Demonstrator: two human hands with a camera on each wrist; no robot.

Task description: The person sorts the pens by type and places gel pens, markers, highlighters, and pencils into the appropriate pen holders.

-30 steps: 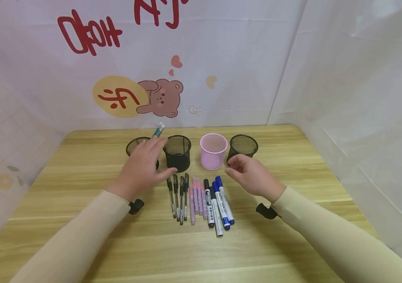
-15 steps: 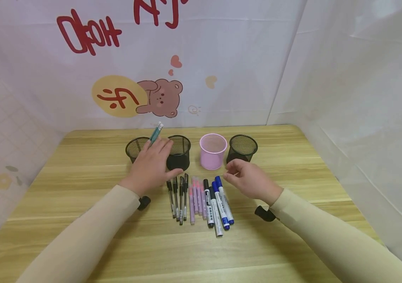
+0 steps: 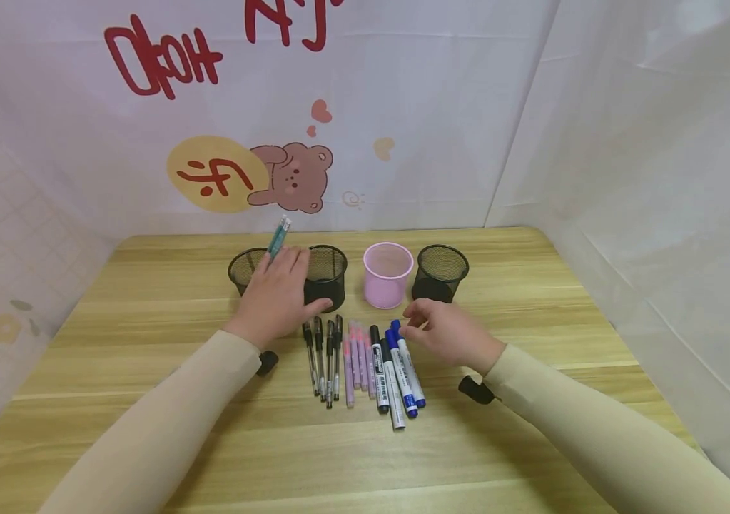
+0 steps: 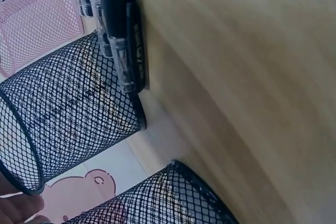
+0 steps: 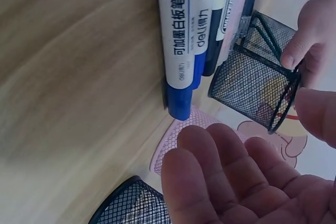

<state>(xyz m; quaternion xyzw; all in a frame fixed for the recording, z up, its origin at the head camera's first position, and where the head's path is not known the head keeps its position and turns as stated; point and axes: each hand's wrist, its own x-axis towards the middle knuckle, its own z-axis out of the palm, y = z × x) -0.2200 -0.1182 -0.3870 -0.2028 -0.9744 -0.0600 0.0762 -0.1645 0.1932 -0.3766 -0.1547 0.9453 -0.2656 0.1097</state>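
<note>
My left hand (image 3: 277, 296) lies over the left side of the second black mesh pen cup (image 3: 327, 293), fingers extended by its rim and thumb in front. In the left wrist view its fingertips (image 4: 23, 206) show close to that rim; whether they touch it I cannot tell. Two green pencils (image 3: 279, 237) stand up behind this hand, in the leftmost black mesh cup (image 3: 244, 268), which it partly hides. My right hand (image 3: 451, 332) hovers beside the blue caps of the whiteboard markers (image 3: 411, 371), fingers loosely bent and holding nothing. In the right wrist view a blue-capped marker (image 5: 178, 51) lies just beyond its fingertips.
A pink mesh cup (image 3: 387, 278) and another black mesh cup (image 3: 439, 275) continue the row to the right. Before them on the wooden table (image 3: 313, 464) lie several black gel pens (image 3: 330, 364), lilac highlighters (image 3: 357, 360) and black-capped markers (image 3: 380, 371). A printed curtain hangs behind.
My left hand has shifted right, from the leftmost cup to the second cup. The right hand has moved slightly left and nearer, towards the blue marker caps. Pens and cups stay put.
</note>
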